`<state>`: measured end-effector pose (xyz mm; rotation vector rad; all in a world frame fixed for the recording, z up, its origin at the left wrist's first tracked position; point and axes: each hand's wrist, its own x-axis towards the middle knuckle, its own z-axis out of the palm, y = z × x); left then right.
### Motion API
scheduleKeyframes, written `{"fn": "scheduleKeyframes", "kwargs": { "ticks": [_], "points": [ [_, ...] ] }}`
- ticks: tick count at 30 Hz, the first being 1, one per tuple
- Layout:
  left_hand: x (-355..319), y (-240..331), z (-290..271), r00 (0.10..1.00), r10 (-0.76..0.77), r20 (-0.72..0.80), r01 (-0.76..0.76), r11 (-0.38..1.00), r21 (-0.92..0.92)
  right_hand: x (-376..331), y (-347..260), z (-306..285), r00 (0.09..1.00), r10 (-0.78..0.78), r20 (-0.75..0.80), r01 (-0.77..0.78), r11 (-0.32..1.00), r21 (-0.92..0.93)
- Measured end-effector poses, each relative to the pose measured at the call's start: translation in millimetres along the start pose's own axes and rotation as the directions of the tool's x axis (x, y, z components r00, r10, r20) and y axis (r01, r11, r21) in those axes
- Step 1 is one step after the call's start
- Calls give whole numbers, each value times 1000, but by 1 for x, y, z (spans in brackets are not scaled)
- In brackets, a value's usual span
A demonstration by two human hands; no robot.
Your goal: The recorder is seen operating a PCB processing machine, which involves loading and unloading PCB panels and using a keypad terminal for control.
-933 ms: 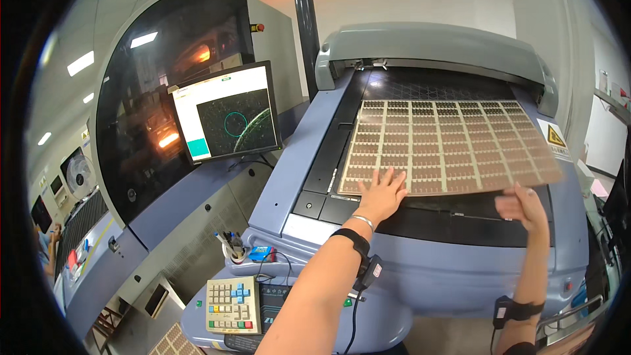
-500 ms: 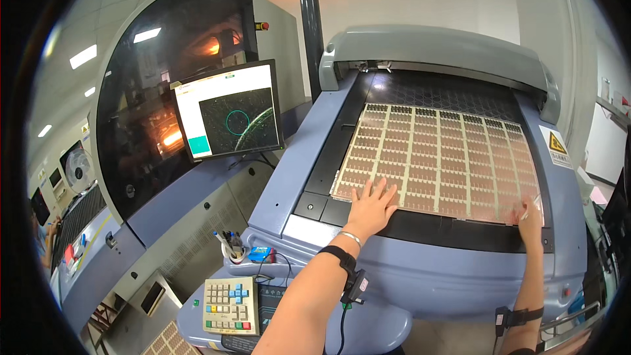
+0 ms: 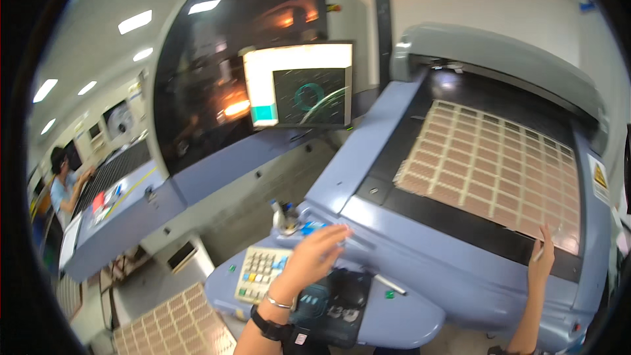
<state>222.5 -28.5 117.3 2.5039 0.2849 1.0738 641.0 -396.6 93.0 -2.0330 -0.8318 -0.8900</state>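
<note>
A copper-coloured circuit board panel [image 3: 490,171], marked in a pale grid, lies flat on the black bed [image 3: 420,207] of a blue-grey machine. My left hand [image 3: 315,256] hangs in the air, apart from the panel, over the side shelf by the beige keypad [image 3: 259,273]. Its fingers are stretched out, somewhat smeared, with nothing seen in them. My right hand [image 3: 542,256] is at the panel's near right edge, index finger raised and the others curled. A thin pale thing shows between its fingers, too small to name.
A monitor [image 3: 299,85] stands left of the bed, before a dark domed machine cover [image 3: 197,79]. A pen cup [image 3: 287,218] and a pale stick-shaped tool [image 3: 390,284] are on the shelf. Another panel [image 3: 174,325] lies low at left. Far left, a person [image 3: 62,184] works at a bench.
My left hand has lifted off the panel and moved left and nearer, over the shelf. My right hand has slid to the panel's near edge. The view has turned left.
</note>
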Motion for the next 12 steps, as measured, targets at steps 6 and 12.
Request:
{"fn": "scheduleKeyframes", "kwargs": {
  "ticks": [6, 12],
  "points": [
    [-160, -58, -85, 711, -333, -619, 583, 771, 256, -61, -115, 49, 954, -267, 139, 206, 915, 346],
    [-213, -96, -85, 728, -440, -526, 638, 716, 285, -99, -195, 99, 758, -581, 296, 364, 754, 546]
  ]
}}
